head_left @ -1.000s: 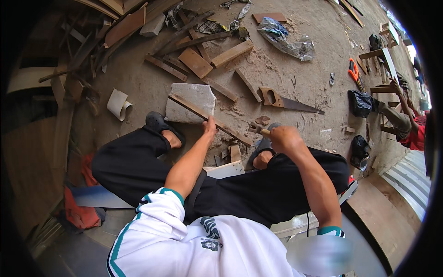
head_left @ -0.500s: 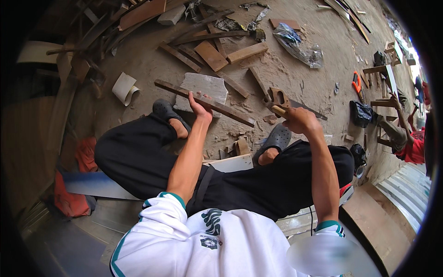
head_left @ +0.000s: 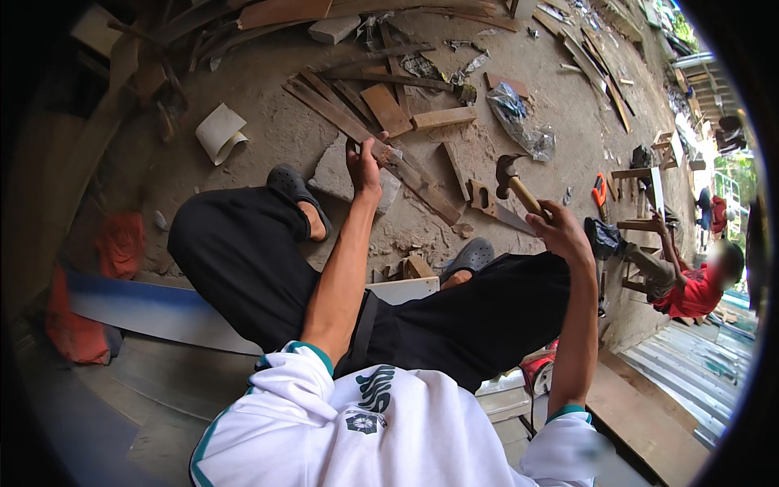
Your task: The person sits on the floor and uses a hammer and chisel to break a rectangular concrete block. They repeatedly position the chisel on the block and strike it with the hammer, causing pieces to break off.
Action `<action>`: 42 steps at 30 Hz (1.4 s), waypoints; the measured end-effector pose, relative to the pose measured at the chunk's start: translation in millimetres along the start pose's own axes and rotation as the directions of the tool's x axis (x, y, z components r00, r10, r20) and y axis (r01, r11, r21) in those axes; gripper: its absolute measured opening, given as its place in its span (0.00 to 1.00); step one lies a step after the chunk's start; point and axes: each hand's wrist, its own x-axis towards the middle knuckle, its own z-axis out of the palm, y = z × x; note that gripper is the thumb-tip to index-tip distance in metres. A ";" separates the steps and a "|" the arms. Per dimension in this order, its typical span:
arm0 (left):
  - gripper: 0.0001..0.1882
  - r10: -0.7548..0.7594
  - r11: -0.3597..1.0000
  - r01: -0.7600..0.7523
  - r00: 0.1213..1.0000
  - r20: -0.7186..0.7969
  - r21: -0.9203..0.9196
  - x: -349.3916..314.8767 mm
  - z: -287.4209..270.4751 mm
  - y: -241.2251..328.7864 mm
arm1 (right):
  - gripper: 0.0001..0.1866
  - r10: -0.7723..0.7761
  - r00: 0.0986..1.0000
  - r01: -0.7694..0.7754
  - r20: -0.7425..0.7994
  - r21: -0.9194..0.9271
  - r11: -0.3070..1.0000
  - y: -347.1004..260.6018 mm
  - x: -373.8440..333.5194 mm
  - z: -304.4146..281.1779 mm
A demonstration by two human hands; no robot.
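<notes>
In my left hand is a long brown wooden strip, gripped near its middle and slanting from far left to near right. Behind and beneath it lies a pale grey slab on the ground. My right hand is closed around the wooden handle of a hammer. The hammer's dark head points up and away from me. Just left of the hammer, a handsaw with a wooden grip lies on the dirt, its blade reaching toward my right hand.
Several wood offcuts lie beyond my hands, beside crumpled plastic. A curled pale sheet sits at left. An orange-handled tool is at right. Another person in a red shirt works near wooden stools. My clogs flank the slab.
The wooden strip has tilted more steeply, its far end swinging away from me. My right hand has shifted right and nearer with the hammer, whose head now shows clear of the saw. The view has turned somewhat.
</notes>
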 end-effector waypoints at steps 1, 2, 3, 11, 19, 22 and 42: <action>0.14 0.017 1.000 -0.016 1.000 0.006 -0.017 -0.6 0.3 2.8 | 0.24 -0.010 0.999 0.010 -0.032 0.005 1.000 -4.2 -2.4 -3.9; 0.16 0.034 0.999 -0.034 0.999 0.011 -0.034 -1.1 1.2 5.2 | 0.25 -0.031 0.999 0.029 -0.043 -0.038 0.999 -10.5 -4.5 -10.1; 0.17 0.053 0.997 -0.053 0.998 0.014 -0.050 -1.2 1.6 8.1 | 0.25 -0.054 0.997 0.050 -0.053 -0.082 0.995 -18.1 -6.2 -18.1; 0.38 0.190 0.970 -0.186 0.982 -0.013 0.155 2.0 -16.2 10.1 | 0.25 -0.054 0.992 0.062 0.118 -0.069 0.996 -44.0 34.8 -14.3; 0.51 -0.038 0.773 0.259 0.930 -0.366 0.579 18.5 -103.6 -11.5 | 0.19 -0.191 0.964 0.249 0.183 -0.378 0.892 -50.0 86.1 41.4; 0.51 -0.068 0.879 0.259 0.898 -0.434 0.399 36.6 -177.8 -9.6 | 0.20 -0.273 0.924 0.363 0.269 -0.389 0.847 -71.2 87.4 48.8; 0.13 -0.290 0.797 0.429 0.889 -0.355 0.424 88.0 -103.8 39.6 | 0.12 -0.279 0.854 0.497 0.439 -0.529 0.688 -48.7 75.5 57.9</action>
